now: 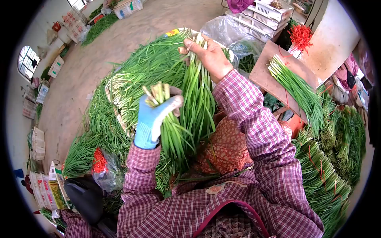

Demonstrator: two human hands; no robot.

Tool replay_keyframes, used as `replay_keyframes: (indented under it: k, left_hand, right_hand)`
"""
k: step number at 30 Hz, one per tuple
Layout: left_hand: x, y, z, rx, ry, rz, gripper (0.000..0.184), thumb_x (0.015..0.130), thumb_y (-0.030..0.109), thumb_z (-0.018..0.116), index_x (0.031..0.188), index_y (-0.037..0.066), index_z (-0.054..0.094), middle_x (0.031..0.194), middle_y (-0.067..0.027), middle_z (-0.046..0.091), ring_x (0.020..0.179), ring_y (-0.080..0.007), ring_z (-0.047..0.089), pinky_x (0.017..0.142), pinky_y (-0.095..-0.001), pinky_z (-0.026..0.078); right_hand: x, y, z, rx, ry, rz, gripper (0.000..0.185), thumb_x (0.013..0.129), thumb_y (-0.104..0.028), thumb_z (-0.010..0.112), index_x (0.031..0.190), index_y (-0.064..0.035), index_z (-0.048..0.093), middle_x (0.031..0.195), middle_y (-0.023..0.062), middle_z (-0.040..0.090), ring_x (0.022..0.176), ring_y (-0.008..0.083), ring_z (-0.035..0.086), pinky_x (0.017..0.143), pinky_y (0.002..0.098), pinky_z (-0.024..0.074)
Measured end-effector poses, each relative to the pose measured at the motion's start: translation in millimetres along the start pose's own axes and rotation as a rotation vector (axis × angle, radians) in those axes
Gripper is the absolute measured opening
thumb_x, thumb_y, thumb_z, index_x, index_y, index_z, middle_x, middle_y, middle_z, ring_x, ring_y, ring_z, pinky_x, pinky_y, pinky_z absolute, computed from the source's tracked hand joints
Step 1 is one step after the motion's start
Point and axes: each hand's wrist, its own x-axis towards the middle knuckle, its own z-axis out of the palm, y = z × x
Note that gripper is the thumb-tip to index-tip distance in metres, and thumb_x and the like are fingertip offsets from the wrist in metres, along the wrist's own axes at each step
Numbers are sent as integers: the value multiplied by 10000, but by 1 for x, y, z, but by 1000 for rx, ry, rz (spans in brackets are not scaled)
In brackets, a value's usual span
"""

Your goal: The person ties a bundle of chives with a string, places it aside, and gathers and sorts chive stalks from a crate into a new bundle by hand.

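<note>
Over the green heap's [154, 59] near edge, the gloved left hand [152, 119] wraps round a smaller bunch [173, 131], cut ends up; over the heap's right side, the bare right hand [212, 57], arm stretched farther forward, clamps a longer bunch [197, 91].

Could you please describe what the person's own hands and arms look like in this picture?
The left hand wears a blue fabric glove that looks greyish-white over the thumb and fingertips; the right hand wears no glove. Both arms are covered down to about the wrists by long purple-and-white checked cloth sleeves, and the left cuff meets the glove's blue edge.
</note>
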Motion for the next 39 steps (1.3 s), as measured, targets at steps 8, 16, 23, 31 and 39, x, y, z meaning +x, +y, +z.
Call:
replay_keyframes:
  k: [8, 16, 23, 31, 39]
  left_hand:
    - [23, -42, 30, 180, 203, 131, 276, 819, 96, 719, 1037, -63, 657, 809, -64, 673, 578, -88, 576, 496, -217, 471]
    - [38, -66, 41, 213, 440, 212, 146, 797, 123, 733, 848, -8, 693, 666, -23, 632, 562, -77, 538, 537, -255, 445]
    - [34, -65, 45, 117, 376, 86, 228, 794, 70, 741, 964, -60, 663, 792, -54, 661, 568, -87, 580, 486, -213, 467]
    - [27, -67, 41, -4, 345, 141, 186, 774, 72, 747, 917, -20, 671, 797, -66, 663, 601, -108, 601, 521, -226, 495]
    - [5, -26, -107, 54, 402, 237, 334, 919, 390, 540, 1011, 74, 591, 930, -87, 626, 715, -158, 584, 721, -280, 503]
  right_hand:
    - [-1, 19, 8, 66, 45, -47, 225, 938, -128, 582, 1115, 1, 531, 957, 72, 659, 903, 148, 659, 748, 284, 536]
    - [-7, 35, 16, 113, 165, -127, 119, 950, -120, 555, 1034, -36, 550, 921, 66, 681, 864, 121, 642, 741, 270, 519]
    - [-14, 43, 16, 223, 265, -86, 111, 953, -132, 554, 1031, -52, 552, 907, 52, 681, 813, 117, 631, 742, 269, 519]
    - [-13, 44, 13, 176, 252, -101, 112, 954, -144, 552, 1011, -47, 547, 884, 69, 683, 798, 134, 640, 733, 271, 519]
    - [-2, -22, -87, -302, 425, -377, 193, 914, -292, 628, 801, -139, 594, 844, 21, 680, 700, 87, 580, 649, 254, 474]
